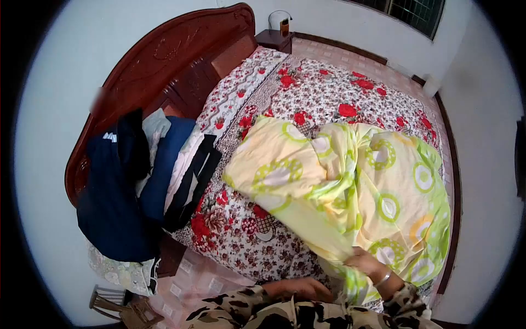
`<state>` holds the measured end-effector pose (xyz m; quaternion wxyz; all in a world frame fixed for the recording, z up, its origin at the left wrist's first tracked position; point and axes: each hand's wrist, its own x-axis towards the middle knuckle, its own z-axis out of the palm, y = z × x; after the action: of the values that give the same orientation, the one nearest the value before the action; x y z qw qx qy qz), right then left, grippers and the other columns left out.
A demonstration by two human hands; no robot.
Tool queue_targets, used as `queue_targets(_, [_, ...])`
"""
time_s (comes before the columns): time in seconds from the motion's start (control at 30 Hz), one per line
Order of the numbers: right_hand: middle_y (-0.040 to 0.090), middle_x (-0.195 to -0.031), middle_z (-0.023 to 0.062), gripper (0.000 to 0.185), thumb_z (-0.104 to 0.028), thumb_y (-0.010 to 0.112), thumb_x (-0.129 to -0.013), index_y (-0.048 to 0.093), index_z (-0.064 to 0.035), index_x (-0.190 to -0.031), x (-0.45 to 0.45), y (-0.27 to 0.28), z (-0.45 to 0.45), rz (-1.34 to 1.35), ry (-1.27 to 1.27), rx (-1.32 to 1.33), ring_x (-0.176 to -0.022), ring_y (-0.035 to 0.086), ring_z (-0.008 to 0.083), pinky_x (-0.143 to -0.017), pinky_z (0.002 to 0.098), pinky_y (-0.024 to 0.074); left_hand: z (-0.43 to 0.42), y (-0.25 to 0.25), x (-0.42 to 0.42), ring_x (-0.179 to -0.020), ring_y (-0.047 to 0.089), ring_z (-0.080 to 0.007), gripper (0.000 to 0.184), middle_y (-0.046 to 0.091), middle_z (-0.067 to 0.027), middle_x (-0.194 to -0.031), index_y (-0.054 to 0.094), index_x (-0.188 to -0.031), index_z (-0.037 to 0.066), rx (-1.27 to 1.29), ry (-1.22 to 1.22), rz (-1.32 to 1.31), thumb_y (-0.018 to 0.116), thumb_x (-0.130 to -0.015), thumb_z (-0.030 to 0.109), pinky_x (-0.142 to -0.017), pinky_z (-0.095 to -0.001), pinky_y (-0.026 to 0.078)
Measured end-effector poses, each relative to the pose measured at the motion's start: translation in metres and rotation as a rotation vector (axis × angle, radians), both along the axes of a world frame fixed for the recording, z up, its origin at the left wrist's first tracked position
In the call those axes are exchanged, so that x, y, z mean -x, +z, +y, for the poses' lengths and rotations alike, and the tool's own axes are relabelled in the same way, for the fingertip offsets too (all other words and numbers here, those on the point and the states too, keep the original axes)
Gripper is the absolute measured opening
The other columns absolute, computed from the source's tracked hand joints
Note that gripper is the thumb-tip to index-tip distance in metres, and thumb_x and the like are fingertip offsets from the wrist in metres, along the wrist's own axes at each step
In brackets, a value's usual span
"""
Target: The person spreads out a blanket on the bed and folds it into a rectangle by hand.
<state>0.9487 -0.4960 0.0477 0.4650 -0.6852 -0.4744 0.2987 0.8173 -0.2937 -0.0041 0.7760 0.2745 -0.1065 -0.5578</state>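
Head view: a pale-yellow fabric sheet (334,197) with green and orange rings lies bunched at four o'clock on a white bedspread printed with red flowers (318,88). The right hand (362,261), below a silvery bangle (383,278), grips the sheet between four and five o'clock. The left hand (304,287), towards half past five, is partly hidden; I cannot tell its grip.

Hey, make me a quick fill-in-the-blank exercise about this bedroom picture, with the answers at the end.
1. The hand with the bracelet grips the yellow blanket; it is the ____ one.
2. The bedspread's brightest flowers are ____.
3. The pile of clothes is in the picture's ____ half.

Answers: right; red; left.
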Motion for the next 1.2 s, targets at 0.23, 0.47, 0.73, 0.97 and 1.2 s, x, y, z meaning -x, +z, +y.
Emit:
queue_targets(0.23, [0.058, -0.080, 0.0037, 0.028, 0.000, 0.058, -0.068, 0.053, 0.0039, -0.096, 0.045, 0.097, -0.028, 1.210, -0.360, 0.264, -0.068, 0.052, 0.0075, -0.061, 0.0195, 0.0411, 0.102, -0.066, -0.052, -0.107, 0.041, -0.0298, 0.053, 0.039, -0.0181, -0.118, 0.038, -0.114, -0.001, 0.107, 1.289, 0.918, 0.049, -0.075, 0.034, -0.091, -0.0428, 0.032])
queue_targets(0.47, [0.056, -0.099, 0.0098, 0.050, -0.025, 0.065, -0.070, 0.047, -0.0010, -0.109, 0.068, 0.050, -0.082, 0.577, 0.078, 1.080, -0.090, 0.051, 0.0174, -0.078, 0.0264, 0.0402, 0.153, -0.154, -0.106, -0.090, 0.050, -0.0287, 0.039, 0.052, -0.0149, -0.100, 0.045, -0.106, -0.002, 0.111, 1.588, 0.647, 0.051, -0.072, 0.015, -0.083, -0.0380, 0.039])
queue_targets(0.73, [0.030, -0.124, 0.0218, 0.087, -0.028, 0.071, -0.060, 0.021, 0.0031, -0.124, -0.018, 0.017, 0.112, -0.127, -0.332, 0.260, -0.115, 0.029, 0.0324, -0.096, 0.0352, 0.0239, 0.153, 0.005, -0.026, -0.090, 0.053, -0.0245, 0.045, 0.052, -0.0142, -0.101, 0.044, -0.108, -0.002, -0.358, 1.251, 0.325, 0.056, -0.065, -0.005, -0.077, -0.0350, 0.045])
queue_targets(0.97, [0.048, -0.103, 0.0223, 0.058, -0.016, 0.058, -0.064, 0.037, -0.0054, -0.116, -0.016, -0.050, 0.257, -0.225, 0.330, 0.602, -0.092, 0.050, 0.0320, -0.083, 0.0378, 0.0381, 0.189, 0.049, 0.082, -0.097, 0.050, -0.0273, 0.059, 0.050, -0.0127, -0.107, 0.038, -0.115, 0.001, -0.354, 1.360, 0.456, 0.058, -0.060, -0.005, -0.082, -0.0381, 0.042])
queue_targets(1.2, [0.061, -0.075, 0.0103, 0.019, -0.011, 0.059, -0.068, 0.059, -0.0031, -0.085, -0.203, 0.108, 0.321, -0.453, -0.435, 0.116, -0.065, 0.058, 0.0168, -0.060, 0.0322, 0.0466, 0.265, -0.013, 0.223, -0.097, 0.049, -0.0304, 0.048, 0.048, -0.0163, -0.109, 0.039, -0.114, 0.000, -0.255, 1.738, 0.549, 0.051, -0.068, -0.001, -0.082, -0.0445, 0.042])
